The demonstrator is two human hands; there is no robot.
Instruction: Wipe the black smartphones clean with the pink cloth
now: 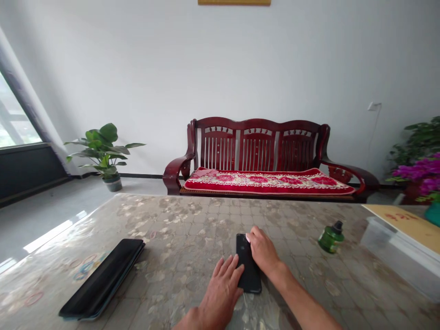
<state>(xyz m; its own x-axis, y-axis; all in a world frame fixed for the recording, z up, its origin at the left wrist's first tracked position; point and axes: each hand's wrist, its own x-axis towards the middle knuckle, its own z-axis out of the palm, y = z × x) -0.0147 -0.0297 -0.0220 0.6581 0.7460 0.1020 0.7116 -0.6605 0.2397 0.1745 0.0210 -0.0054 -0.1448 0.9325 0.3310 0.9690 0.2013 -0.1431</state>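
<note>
A black phone (pixel 248 274) lies flat on the patterned table (pixel 192 220) in front of me. My left hand (pixel 220 288) rests flat beside it, fingers stretched out, fingertips touching the phone's left edge. My right hand (pixel 263 250) lies over the phone's upper right side, fingers curled down onto its top corner. Neither hand lifts the phone off the table.
A stack of dark tablets or cases (pixel 103 277) lies at the left. A small green bottle (pixel 330 237) stands at the right, near a clear plastic box (pixel 398 256) with a yellow board. Loose rubber bands (pixel 82 270) lie far left. A red wooden bench (pixel 261 160) stands behind.
</note>
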